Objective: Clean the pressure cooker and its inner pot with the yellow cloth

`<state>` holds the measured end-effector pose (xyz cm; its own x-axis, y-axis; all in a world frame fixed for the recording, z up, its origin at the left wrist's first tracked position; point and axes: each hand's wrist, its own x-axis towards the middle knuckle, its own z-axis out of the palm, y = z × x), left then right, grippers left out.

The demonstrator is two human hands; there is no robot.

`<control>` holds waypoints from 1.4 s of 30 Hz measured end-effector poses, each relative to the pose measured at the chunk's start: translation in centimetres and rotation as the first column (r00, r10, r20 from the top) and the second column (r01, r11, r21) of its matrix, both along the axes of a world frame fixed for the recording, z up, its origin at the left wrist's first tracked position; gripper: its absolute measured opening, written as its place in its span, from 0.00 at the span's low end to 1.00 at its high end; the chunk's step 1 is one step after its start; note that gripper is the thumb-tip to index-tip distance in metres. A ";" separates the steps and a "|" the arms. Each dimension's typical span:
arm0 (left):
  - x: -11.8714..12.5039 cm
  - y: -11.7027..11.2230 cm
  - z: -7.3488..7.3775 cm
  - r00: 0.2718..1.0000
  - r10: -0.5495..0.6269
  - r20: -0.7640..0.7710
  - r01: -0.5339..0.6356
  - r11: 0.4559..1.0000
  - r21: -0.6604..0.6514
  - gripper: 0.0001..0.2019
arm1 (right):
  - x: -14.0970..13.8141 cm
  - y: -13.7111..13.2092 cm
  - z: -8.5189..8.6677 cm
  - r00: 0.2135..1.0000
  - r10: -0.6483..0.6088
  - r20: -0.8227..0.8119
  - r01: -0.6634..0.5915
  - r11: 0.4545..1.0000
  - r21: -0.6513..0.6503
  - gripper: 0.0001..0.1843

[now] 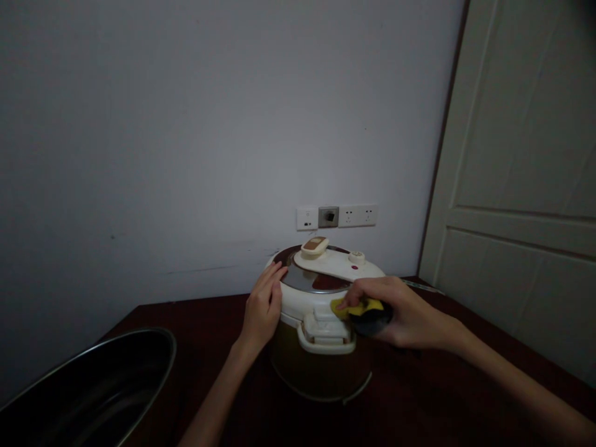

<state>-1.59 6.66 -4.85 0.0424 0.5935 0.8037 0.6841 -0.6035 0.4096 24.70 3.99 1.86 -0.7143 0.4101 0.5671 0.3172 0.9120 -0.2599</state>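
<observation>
One wipe seems underway, right hand [404,310] clamped on sponge [370,306]; the next needs left hand [263,304], fingers together, bracing the pressure cooker [302,302].

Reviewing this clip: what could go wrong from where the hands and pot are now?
1. The left hand lies flat against the side of the lidded cooker rather than gripping it, so a firm push might turn or slide it.
2. The right hand pinches a yellow-and-dark pad beside the front handle; it could snag there.
3. The left forearm might bump the basin beside it.
</observation>
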 end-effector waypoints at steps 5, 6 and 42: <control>0.2 0.0 0.0 1.000 0.010 0.017 -0.010 1.000 0.017 0.19 | -2.6 -0.1 0.4 0.997 0.072 0.013 -0.072 0.997 0.007 0.12; 0.2 0.0 0.0 1.000 0.010 0.017 -0.010 1.000 0.017 0.19 | -3.1 0.0 0.4 0.996 0.092 0.009 -0.093 0.995 0.024 0.13; 0.3 -0.1 0.8 0.958 -0.064 0.280 0.102 0.987 -0.124 0.18 | 1.2 0.9 -1.4 0.968 0.061 -0.244 -0.087 0.992 -0.096 0.10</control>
<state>-1.26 6.57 -4.06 -0.1149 0.7013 0.7036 0.4837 -0.5791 0.6562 25.90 4.90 0.51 -0.5930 0.4277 0.6822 0.1663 0.8940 -0.4160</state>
